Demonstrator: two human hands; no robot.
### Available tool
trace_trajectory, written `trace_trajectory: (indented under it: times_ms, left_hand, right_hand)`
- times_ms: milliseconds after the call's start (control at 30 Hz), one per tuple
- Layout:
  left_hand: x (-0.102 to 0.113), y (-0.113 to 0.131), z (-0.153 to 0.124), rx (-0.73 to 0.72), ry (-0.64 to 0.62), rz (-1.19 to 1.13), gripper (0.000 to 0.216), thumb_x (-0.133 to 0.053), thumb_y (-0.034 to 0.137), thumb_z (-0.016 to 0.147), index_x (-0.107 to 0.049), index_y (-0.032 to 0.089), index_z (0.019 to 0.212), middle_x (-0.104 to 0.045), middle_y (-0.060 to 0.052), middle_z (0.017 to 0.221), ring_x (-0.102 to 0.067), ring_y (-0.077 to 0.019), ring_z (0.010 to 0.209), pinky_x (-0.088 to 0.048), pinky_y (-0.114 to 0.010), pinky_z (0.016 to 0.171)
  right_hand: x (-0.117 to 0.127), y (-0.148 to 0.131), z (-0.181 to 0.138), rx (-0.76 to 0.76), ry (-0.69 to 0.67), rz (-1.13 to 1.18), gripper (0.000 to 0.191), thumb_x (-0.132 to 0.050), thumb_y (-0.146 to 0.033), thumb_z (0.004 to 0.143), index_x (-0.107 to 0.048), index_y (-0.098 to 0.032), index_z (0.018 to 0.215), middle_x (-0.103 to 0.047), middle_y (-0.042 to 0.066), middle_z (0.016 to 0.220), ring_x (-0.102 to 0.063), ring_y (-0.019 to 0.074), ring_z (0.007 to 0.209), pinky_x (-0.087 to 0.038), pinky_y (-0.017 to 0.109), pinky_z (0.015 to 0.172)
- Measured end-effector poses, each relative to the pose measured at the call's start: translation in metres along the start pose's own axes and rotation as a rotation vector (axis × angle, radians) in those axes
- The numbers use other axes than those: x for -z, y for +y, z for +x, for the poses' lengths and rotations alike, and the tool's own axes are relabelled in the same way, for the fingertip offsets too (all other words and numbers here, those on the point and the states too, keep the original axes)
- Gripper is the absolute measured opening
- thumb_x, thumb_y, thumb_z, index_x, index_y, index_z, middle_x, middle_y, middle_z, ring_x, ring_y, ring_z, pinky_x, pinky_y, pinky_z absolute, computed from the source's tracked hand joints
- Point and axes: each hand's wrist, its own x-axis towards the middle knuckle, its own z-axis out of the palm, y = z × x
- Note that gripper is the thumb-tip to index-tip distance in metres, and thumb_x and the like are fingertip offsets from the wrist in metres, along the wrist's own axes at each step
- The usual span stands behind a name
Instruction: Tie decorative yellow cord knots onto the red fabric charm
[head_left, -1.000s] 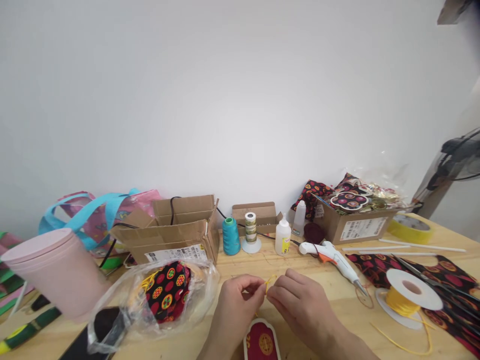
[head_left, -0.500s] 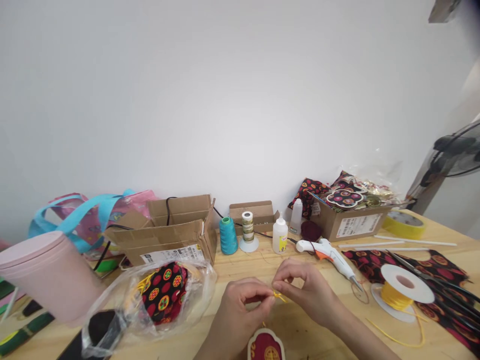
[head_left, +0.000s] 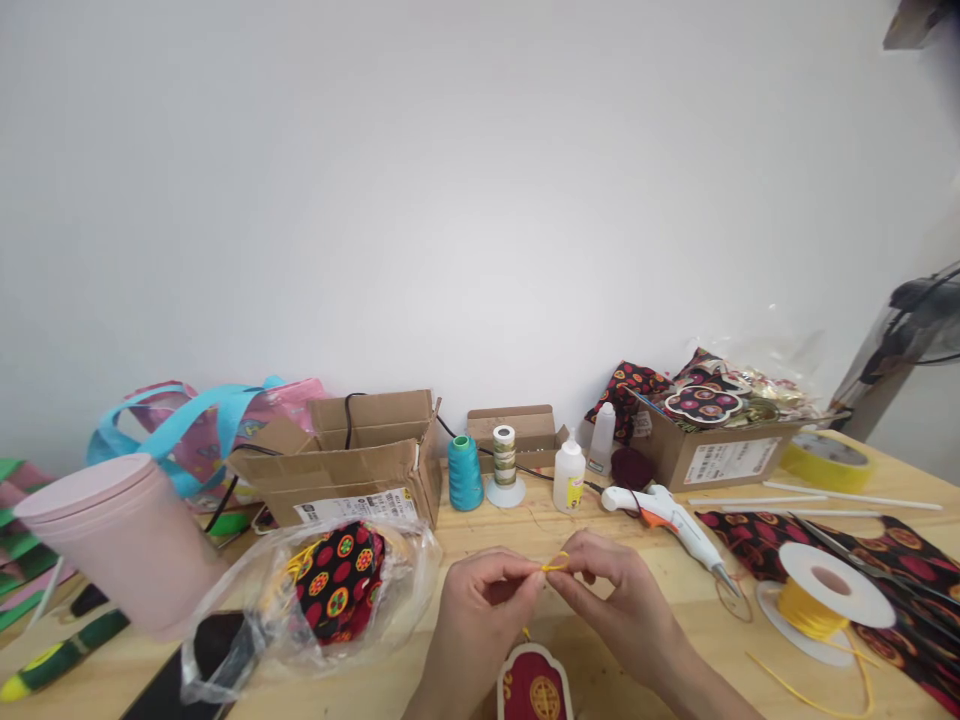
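My left hand (head_left: 491, 610) pinches a thin yellow cord (head_left: 553, 567) between thumb and forefinger. Close against it, my right hand (head_left: 615, 605) grips the same cord, which makes a small loop between the fingertips. Below the left hand hangs or lies a dark red fabric pendant (head_left: 534, 684) with a pale scalloped border and a gold emblem; a bit of yellow cord rises from its top. The frame's lower edge cuts the pendant off. Whether the cord is knotted is hidden by the fingers.
Left: a plastic bag (head_left: 416, 585) of patterned pieces, a pink tumbler (head_left: 124, 540), a cardboard box (head_left: 330, 480). Behind: teal thread (head_left: 465, 475), a glue bottle (head_left: 570, 475). Right: a glue gun (head_left: 675, 525), a yellow cord spool (head_left: 836, 590), scissors (head_left: 892, 570), a filled box (head_left: 727, 460).
My right hand has come lower and nearer the left, its fingers now closed on the cord. The cord's loose ends now show as a small loop. The whole view has shifted slightly.
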Motion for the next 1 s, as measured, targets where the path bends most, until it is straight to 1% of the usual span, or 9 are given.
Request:
trace_trajectory:
  times_ms: [167,300,400,467,600,767,833,900,1000]
  left_hand:
    - [-0.004,-0.002,0.002,0.216,0.076,-0.122,0.013,-0.058,0.024,0.063,-0.062,0.012,0.059,-0.059,0.0,0.051,-0.052,-0.0109,0.052,-0.041,-0.019,0.05]
    - [-0.008,-0.005,0.003,0.337,0.117,-0.214,0.014,-0.062,0.025,0.058,-0.063,0.011,0.058,-0.06,-0.001,0.052,-0.052,-0.0109,0.05,-0.042,-0.021,0.051]
    - [-0.008,-0.009,0.003,0.355,0.077,-0.222,0.014,-0.062,0.025,0.057,-0.063,0.011,0.056,-0.058,-0.001,0.049,-0.05,-0.0106,0.048,-0.041,-0.022,0.05]
    - [-0.007,-0.013,0.003,0.327,0.033,-0.183,0.013,-0.062,0.024,0.058,-0.064,0.011,0.057,-0.058,-0.001,0.049,-0.05,-0.0108,0.049,-0.039,-0.022,0.05]
    - [-0.006,-0.014,0.004,0.289,-0.031,-0.161,0.013,-0.061,0.023,0.059,-0.065,0.01,0.06,-0.059,-0.002,0.051,-0.049,-0.0109,0.05,-0.037,-0.022,0.05]
    - [-0.005,-0.005,0.003,0.447,-0.055,-0.365,0.014,-0.063,0.022,0.058,-0.064,0.01,0.063,-0.058,0.0,0.051,-0.05,-0.0095,0.05,-0.038,-0.021,0.052]
    - [-0.005,-0.002,0.001,0.468,-0.079,-0.428,0.014,-0.062,0.023,0.06,-0.064,0.01,0.065,-0.058,0.0,0.054,-0.05,-0.009,0.051,-0.037,-0.019,0.052]
    - [-0.006,-0.001,0.0,0.459,-0.088,-0.431,0.013,-0.061,0.023,0.062,-0.064,0.01,0.063,-0.056,0.0,0.052,-0.049,-0.0079,0.05,-0.035,-0.018,0.05]
    - [-0.006,-0.001,0.001,0.448,-0.049,-0.41,0.015,-0.062,0.024,0.061,-0.063,0.01,0.057,-0.056,0.001,0.05,-0.047,-0.0068,0.047,-0.035,-0.017,0.048]
  right_hand:
    - [-0.007,0.003,-0.005,0.113,0.045,-0.096,0.017,-0.046,-0.021,0.077,-0.061,-0.018,0.069,-0.056,0.001,0.061,-0.051,0.0115,0.059,-0.039,0.021,0.053]
    - [-0.004,0.001,-0.006,0.283,0.074,-0.412,0.017,-0.045,-0.02,0.078,-0.06,-0.02,0.071,-0.057,0.002,0.063,-0.047,0.0121,0.057,-0.036,0.022,0.05]
    - [-0.001,0.0,-0.005,0.351,0.068,-0.552,0.017,-0.044,-0.019,0.078,-0.059,-0.022,0.07,-0.059,0.003,0.077,-0.048,0.0133,0.063,-0.036,0.023,0.051]
    - [0.0,0.001,-0.004,0.366,0.012,-0.518,0.015,-0.044,-0.018,0.078,-0.058,-0.021,0.072,-0.059,0.003,0.085,-0.049,0.0138,0.071,-0.038,0.023,0.056]
    - [0.002,0.002,-0.002,0.303,-0.1,-0.324,0.015,-0.043,-0.014,0.079,-0.056,-0.019,0.075,-0.062,0.001,0.076,-0.051,0.012,0.068,-0.04,0.022,0.059]
    - [0.003,0.004,-0.003,0.188,-0.069,-0.18,0.012,-0.044,-0.014,0.078,-0.055,-0.018,0.074,-0.06,0.002,0.074,-0.05,0.0122,0.067,-0.04,0.023,0.06]
    - [0.003,0.005,-0.004,0.148,-0.064,-0.159,0.011,-0.045,-0.014,0.078,-0.054,-0.018,0.073,-0.06,0.002,0.073,-0.05,0.0122,0.066,-0.04,0.023,0.06]
    - [0.002,0.006,-0.004,0.147,-0.056,-0.153,0.011,-0.045,-0.014,0.078,-0.054,-0.018,0.073,-0.059,0.001,0.072,-0.05,0.0121,0.066,-0.039,0.023,0.06]
    - [0.002,0.006,-0.005,0.22,-0.009,-0.194,0.011,-0.046,-0.014,0.077,-0.056,-0.019,0.075,-0.059,0.002,0.074,-0.049,0.012,0.067,-0.039,0.023,0.06]
